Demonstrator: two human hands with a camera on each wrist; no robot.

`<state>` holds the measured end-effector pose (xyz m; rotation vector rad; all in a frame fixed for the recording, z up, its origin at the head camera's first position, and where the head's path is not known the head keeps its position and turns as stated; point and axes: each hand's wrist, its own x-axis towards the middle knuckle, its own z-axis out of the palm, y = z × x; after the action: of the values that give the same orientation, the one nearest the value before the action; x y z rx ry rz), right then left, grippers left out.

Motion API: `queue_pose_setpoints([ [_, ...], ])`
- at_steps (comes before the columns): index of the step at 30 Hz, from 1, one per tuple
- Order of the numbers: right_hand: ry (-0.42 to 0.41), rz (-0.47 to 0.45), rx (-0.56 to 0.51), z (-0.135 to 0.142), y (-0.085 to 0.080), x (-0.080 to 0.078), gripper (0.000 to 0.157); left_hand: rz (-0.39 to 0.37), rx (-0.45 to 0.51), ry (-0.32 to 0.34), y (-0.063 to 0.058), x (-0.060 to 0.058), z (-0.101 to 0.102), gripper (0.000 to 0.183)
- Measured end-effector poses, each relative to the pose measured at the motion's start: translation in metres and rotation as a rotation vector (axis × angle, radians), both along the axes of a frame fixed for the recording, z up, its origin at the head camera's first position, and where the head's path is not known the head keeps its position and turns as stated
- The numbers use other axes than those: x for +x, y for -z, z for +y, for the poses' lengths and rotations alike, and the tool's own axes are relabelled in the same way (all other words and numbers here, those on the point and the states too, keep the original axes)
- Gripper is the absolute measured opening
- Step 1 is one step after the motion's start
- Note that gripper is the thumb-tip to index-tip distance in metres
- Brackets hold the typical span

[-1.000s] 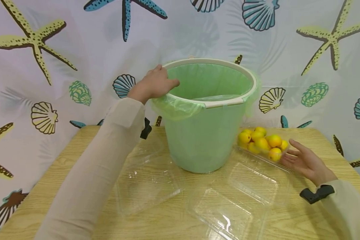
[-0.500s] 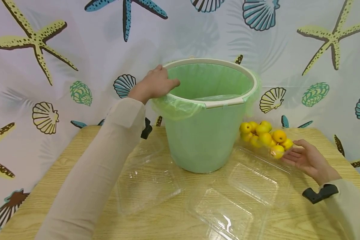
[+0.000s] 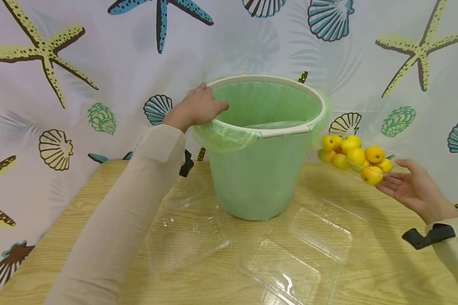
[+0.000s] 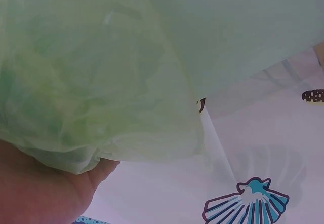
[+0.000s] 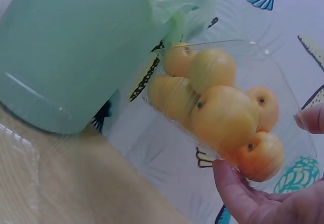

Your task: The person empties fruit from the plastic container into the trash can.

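A pale green bucket (image 3: 257, 182) with a cream rim stands on the table, lined with a thin green plastic bag (image 3: 230, 137) folded over its edge. My left hand (image 3: 198, 106) grips the left side of that rim, thumb over the inside. In the left wrist view, the bag's loose fold (image 4: 101, 97) covers most of the fingers. To the right of the bucket, my right hand (image 3: 416, 186) holds a clear plastic tray (image 5: 286, 82) by its near end, fingers underneath and thumb at the edge. Several small yellow-orange fruits (image 3: 355, 159) lie in the tray, which is raised above the table.
Several clear plastic containers lie on the wooden table (image 3: 374, 271): one at left (image 3: 191, 241), one at front (image 3: 286, 271) and one right of the bucket (image 3: 324, 226). Behind the table hangs a white cloth (image 3: 129, 63) printed with starfish and shells.
My right hand has lifted the tray of fruit off the table, moving it up and to the right. The left hand stays on the bucket's rim.
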<state>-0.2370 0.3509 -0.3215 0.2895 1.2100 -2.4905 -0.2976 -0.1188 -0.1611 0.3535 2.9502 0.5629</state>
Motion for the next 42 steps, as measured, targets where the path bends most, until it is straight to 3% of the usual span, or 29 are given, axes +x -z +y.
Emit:
queue_pose_setpoints([
  [10, 0.098, -0.031, 0.005, 0.007, -0.037, -0.016, 0.090, 0.008, 0.010, 0.002, 0.001, -0.002, 0.000, 0.063],
  [21, 0.128, 0.065, 0.012, 0.000, -0.087, -0.033, 0.087, 0.001, -0.004, 0.001, 0.000, -0.002, -0.001, 0.069],
  [30, 0.171, 0.109, -0.071, -0.005, -0.118, -0.041, 0.085, -0.001, 0.002, 0.009, 0.002, -0.003, -0.001, 0.070],
  [36, 0.152, 0.135, -0.074, -0.022, -0.137, -0.044, 0.083, 0.017, -0.002, 0.010, 0.001, -0.003, 0.000, 0.065],
  [42, 0.120, 0.090, 0.000, -0.050, -0.151, -0.048, 0.083, 0.012, 0.000, 0.012, 0.001, -0.002, 0.000, 0.067],
])
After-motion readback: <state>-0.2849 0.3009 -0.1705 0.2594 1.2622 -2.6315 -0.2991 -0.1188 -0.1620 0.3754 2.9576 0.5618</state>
